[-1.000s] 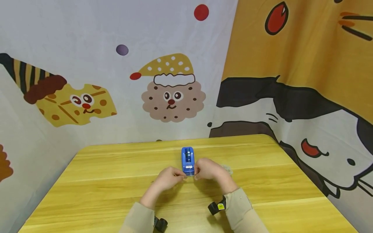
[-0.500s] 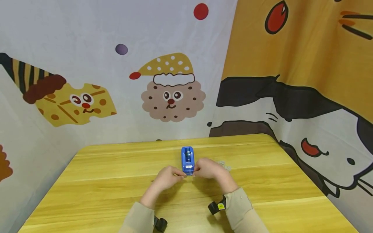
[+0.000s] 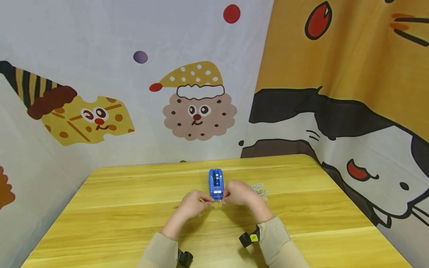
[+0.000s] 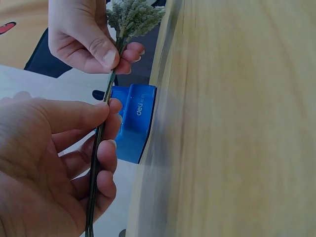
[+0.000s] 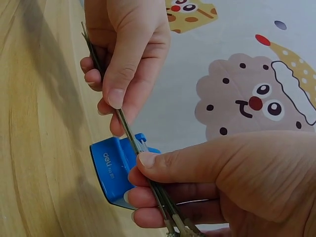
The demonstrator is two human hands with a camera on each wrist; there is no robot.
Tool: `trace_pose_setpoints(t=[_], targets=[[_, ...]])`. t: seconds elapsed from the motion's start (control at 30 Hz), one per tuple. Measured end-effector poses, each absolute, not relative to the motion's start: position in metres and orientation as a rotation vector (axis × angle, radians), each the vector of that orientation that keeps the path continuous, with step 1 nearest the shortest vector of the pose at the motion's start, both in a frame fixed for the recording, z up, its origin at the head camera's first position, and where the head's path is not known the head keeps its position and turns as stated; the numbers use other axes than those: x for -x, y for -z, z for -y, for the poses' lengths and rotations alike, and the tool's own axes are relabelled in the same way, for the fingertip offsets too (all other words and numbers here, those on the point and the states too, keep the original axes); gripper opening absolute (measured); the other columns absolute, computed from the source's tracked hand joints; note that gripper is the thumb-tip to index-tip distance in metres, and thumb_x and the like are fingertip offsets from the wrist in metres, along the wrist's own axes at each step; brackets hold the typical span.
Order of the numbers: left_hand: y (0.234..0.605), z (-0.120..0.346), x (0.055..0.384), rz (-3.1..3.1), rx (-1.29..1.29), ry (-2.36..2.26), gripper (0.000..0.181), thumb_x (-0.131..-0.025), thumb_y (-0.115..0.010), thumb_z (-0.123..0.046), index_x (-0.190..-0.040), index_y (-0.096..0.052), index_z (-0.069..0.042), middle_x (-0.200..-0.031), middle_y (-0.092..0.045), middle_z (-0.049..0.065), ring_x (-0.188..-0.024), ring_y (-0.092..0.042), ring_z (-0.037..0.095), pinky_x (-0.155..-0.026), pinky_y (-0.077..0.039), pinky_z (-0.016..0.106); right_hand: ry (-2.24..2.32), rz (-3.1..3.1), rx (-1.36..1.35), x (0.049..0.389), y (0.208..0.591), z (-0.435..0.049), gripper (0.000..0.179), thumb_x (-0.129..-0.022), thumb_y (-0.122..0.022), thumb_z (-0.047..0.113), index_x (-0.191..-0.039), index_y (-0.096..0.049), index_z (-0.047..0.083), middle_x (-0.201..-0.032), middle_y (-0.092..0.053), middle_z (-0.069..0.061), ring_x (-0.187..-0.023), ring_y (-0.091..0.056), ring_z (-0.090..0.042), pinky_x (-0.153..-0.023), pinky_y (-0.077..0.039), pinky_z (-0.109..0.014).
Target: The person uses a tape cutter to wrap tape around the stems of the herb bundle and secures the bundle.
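- A small bunch of dried sprigs with pale grey-green, fluffy heads and thin dark-green stems (image 4: 127, 20) runs across both hands, in front of the near end of a glossy blue plastic tape dispenser (image 3: 216, 185).
- The left hand (image 3: 195, 204) is closed on the lower stems: thumb and forefinger pinch them, and the other fingers curl loosely behind.
- The right hand (image 3: 240, 193) pinches the stems nearer the fluffy heads, its thumb laid over them against bent fingers.
- A short run of stem lies bare between the two grips; whether it touches the dispenser cannot be told.
- The dispenser stands on a yellow wood-grain table (image 3: 117, 223), its long side pointing away from the person, with white "deli" lettering on its side.
- In the head view the sprig heads show just beyond the right wrist, to the right of the dispenser.
- Beige sleeves (image 3: 276, 238) cover both forearms, and a black wrist camera (image 3: 246, 239) sits by the right cuff.
- Behind the table hangs a white cloth (image 3: 110, 70) printed with cartoon food.
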State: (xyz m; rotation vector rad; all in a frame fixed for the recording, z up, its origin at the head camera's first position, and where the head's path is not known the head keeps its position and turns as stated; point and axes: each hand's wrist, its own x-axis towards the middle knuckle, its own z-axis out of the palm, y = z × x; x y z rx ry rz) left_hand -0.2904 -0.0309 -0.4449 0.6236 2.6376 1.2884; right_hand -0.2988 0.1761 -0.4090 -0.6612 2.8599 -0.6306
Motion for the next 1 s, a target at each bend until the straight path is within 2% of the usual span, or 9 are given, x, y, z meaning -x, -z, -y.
trace_pose_setpoints(t=[0.1,0.23,0.57,0.73,1.0], targets=[[0.444,0.031,0.290,-2.625,-0.639,-1.295,0.015,-0.091,-0.065,-0.011,-0.100,-0.076,-0.010,-0.089,-0.068,0.002,-0.047,-0.042,0.009,-0.046,-0.037,0.025,0.610,-2.880,0.666,0.300,0.410,-0.176,0.013,-0.081,-0.077,0.013,-0.069,-0.072,0.016,-0.066,-0.060,0.011,-0.057,-0.051,-0.009,-0.056,-0.046,-0.027],[0.445,0.032,0.291,-2.587,-0.643,-1.312,0.018,-0.093,-0.062,-0.013,-0.104,-0.075,-0.007,-0.077,-0.065,0.006,-0.044,-0.043,0.009,-0.043,-0.035,0.025,0.567,-2.925,0.675,0.301,0.413,-0.174,0.015,-0.079,-0.079,0.014,-0.067,-0.070,0.018,-0.065,-0.060,0.012,-0.057,-0.051,-0.008,-0.057,-0.046,-0.026],[0.448,0.034,0.292,-2.552,-0.594,-1.330,0.021,-0.096,-0.060,-0.016,-0.104,-0.074,-0.004,-0.060,-0.056,0.008,-0.045,-0.041,0.010,-0.044,-0.034,0.026,0.563,-2.949,0.688,0.303,0.416,-0.173,0.019,-0.076,-0.081,0.015,-0.066,-0.065,0.019,-0.065,-0.058,0.012,-0.059,-0.051,-0.008,-0.060,-0.046,-0.027],[0.447,0.034,0.293,-2.564,-0.607,-1.320,0.020,-0.096,-0.058,-0.014,-0.103,-0.074,-0.004,-0.063,-0.058,0.007,-0.045,-0.039,0.009,-0.043,-0.033,0.025,0.616,-2.927,0.683,0.304,0.417,-0.173,0.020,-0.077,-0.080,0.012,-0.067,-0.063,0.016,-0.064,-0.057,0.010,-0.059,-0.050,-0.010,-0.059,-0.046,-0.029],[0.447,0.034,0.294,-2.602,-0.600,-1.296,0.019,-0.092,-0.060,-0.008,-0.104,-0.075,-0.005,-0.081,-0.068,0.002,-0.046,-0.041,0.009,-0.044,-0.035,0.025,0.741,-2.849,0.686,0.308,0.421,-0.176,0.017,-0.079,-0.078,0.013,-0.070,-0.064,0.017,-0.066,-0.059,0.009,-0.059,-0.051,-0.010,-0.058,-0.046,-0.029]])
